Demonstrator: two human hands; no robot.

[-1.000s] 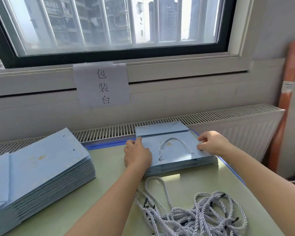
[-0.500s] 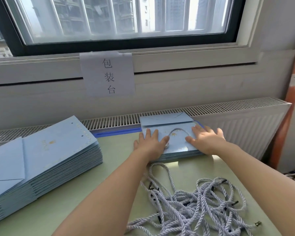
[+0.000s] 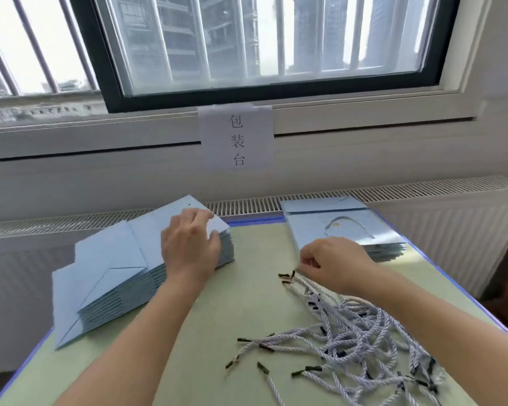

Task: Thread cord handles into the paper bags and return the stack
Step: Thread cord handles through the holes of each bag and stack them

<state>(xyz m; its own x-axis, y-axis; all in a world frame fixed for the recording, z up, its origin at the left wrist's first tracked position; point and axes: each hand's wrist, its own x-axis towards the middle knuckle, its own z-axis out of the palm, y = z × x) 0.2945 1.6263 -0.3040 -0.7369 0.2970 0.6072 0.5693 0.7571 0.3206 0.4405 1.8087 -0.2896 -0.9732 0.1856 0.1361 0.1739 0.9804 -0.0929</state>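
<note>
A tall stack of flat light-blue paper bags (image 3: 112, 268) lies on the left of the green table. My left hand (image 3: 189, 244) rests on its near right corner, fingers curled over the top bag's edge. A smaller stack of blue bags (image 3: 346, 232) sits at the back right; its top bag carries a cord handle. A loose heap of pale twisted cords (image 3: 361, 347) with dark metal tips spreads over the right front. My right hand (image 3: 332, 262) pinches the ends of a few cords at the heap's far edge.
The green table (image 3: 258, 282) has a blue taped rim. A slatted radiator cover (image 3: 247, 205) runs along the back under a window. A paper sign (image 3: 236, 137) is taped to the sill. An orange object stands at the far right edge.
Both hands left the right stack. My left hand moved across to the left stack's corner, and my right hand dropped to the cord heap and took hold of cord ends. The view turned left.
</note>
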